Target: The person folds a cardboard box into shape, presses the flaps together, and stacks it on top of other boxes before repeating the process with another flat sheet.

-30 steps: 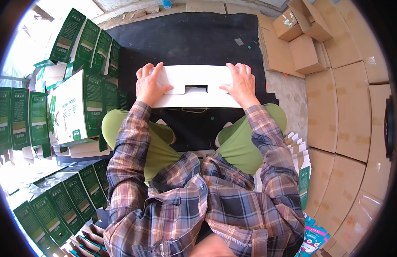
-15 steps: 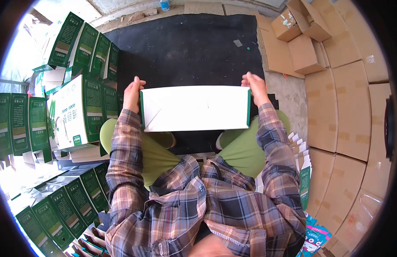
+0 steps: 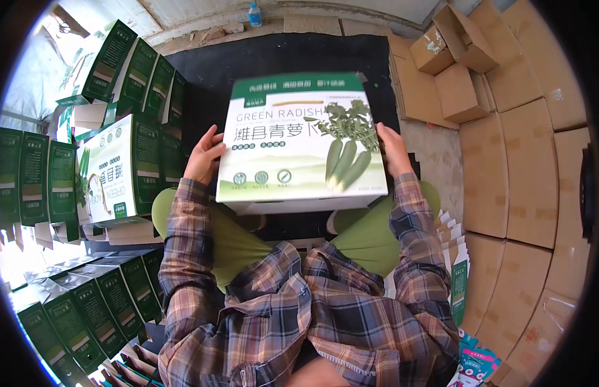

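Observation:
A white and green carton (image 3: 303, 145) with "GREEN RADISH" lettering and a picture of radishes is held between my hands above my lap, its printed face up. My left hand (image 3: 204, 155) is at the carton's left side, fingers partly bent around the edge. On the right side, my right hand (image 3: 395, 149) presses against the carton, its fingers partly hidden by the edge. The carton's plain white side shows below the printed face, towards my body.
Green and white cartons (image 3: 109, 171) are stacked on the left, more (image 3: 96, 303) stand lower left. Brown cardboard boxes (image 3: 528, 168) line the right side; open ones (image 3: 451, 48) lie upper right. A black mat (image 3: 274, 55) covers the floor. A blue bottle (image 3: 255, 15) stands at the back.
The carton has turned, so its printed face shows instead of the plain white side. Both hands have shifted slightly down and lie against its sides.

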